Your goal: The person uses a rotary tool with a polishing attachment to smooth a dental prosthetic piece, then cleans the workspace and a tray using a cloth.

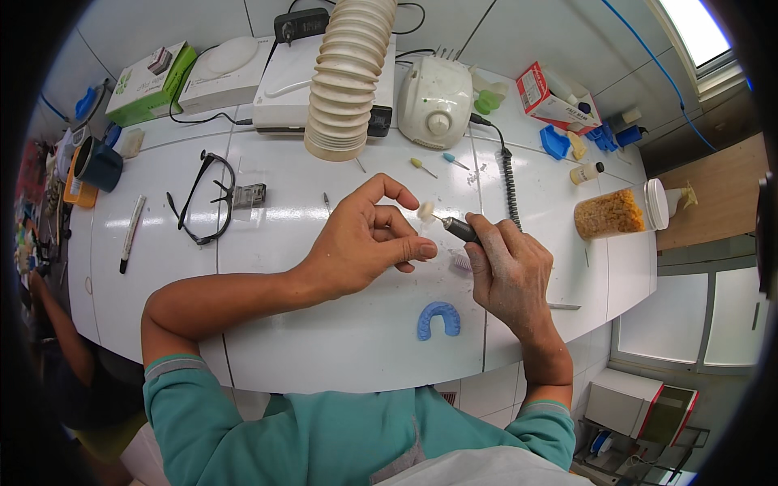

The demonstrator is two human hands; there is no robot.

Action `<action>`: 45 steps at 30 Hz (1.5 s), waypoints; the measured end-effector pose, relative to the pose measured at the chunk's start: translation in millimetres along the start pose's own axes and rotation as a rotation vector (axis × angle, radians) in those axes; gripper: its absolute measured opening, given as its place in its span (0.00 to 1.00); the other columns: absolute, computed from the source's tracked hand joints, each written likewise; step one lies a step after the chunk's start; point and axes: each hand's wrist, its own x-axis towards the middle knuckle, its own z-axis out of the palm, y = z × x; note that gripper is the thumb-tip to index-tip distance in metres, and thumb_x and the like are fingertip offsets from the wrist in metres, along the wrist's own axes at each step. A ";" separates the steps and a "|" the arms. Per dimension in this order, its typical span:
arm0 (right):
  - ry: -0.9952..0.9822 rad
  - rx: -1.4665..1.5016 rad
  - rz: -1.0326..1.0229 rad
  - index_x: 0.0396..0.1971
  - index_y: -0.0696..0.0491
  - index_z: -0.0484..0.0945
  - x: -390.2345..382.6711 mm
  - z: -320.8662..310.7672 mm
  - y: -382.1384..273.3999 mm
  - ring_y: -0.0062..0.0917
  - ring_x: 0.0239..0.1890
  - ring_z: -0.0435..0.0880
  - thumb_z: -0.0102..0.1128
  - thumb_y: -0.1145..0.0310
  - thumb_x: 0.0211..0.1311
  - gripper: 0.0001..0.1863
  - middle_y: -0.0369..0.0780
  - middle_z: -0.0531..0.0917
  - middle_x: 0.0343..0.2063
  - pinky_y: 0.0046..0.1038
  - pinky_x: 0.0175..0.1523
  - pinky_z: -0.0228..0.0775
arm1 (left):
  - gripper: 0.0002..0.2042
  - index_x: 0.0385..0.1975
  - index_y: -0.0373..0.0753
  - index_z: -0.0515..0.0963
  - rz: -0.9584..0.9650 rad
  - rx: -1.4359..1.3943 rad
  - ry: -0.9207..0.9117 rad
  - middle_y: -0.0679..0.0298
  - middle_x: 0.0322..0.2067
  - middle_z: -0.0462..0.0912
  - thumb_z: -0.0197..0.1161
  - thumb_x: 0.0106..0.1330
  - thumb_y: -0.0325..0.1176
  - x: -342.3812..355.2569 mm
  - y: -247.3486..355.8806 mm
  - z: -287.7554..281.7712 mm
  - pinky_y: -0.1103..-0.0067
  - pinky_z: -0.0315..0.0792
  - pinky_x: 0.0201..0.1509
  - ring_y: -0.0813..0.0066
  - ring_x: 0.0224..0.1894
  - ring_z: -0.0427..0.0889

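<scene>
Safety glasses (203,198) lie on white bench (340,340). L hand (369,243) pinches sth tiny, can't tell what, at buff wheel (425,211). Blue dental tray (438,319) lies below. R hand (509,271) grips rotary handpiece (463,231).

The arch-shaped mould (438,319) is lying on the bench (324,340) before both hands; the glasses (204,197) are sitting left, the jar (620,212) right.

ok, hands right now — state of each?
Left hand: pinching a small piece, too small to identify.
Right hand: closed on the handpiece, its tip at the piece.
</scene>
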 end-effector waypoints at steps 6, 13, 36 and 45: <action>0.032 -0.011 0.004 0.57 0.52 0.89 1.2 -3.1 -0.5 0.22 0.20 0.76 0.76 0.65 0.69 0.18 0.34 0.80 0.26 0.29 0.26 0.66 | 0.23 0.59 0.35 0.68 0.012 0.006 0.008 0.57 0.35 0.91 0.77 0.75 0.29 -0.8 0.8 -1.0 0.79 0.90 0.42 0.75 0.40 0.94; -0.001 0.000 -0.016 0.57 0.51 0.89 -0.3 -3.7 -1.6 0.21 0.21 0.76 0.77 0.64 0.68 0.19 0.33 0.80 0.25 0.29 0.26 0.66 | 0.24 0.59 0.35 0.68 0.009 0.009 0.023 0.57 0.34 0.91 0.78 0.74 0.29 -0.1 0.4 -1.2 0.79 0.90 0.41 0.75 0.39 0.94; 0.010 -0.009 0.001 0.56 0.51 0.89 -2.0 -2.6 2.9 0.21 0.20 0.74 0.76 0.65 0.68 0.18 0.33 0.80 0.25 0.28 0.26 0.65 | 0.23 0.60 0.35 0.70 0.023 -0.043 0.049 0.61 0.33 0.89 0.77 0.74 0.26 0.3 -0.4 -1.7 0.81 0.88 0.41 0.78 0.39 0.91; 0.029 0.016 0.000 0.55 0.50 0.89 -1.8 0.2 3.3 0.21 0.19 0.74 0.76 0.65 0.69 0.17 0.32 0.79 0.24 0.28 0.25 0.64 | 0.22 0.59 0.34 0.70 0.048 -0.032 0.053 0.61 0.32 0.89 0.76 0.74 0.25 0.7 -3.1 -2.9 0.81 0.88 0.41 0.79 0.39 0.91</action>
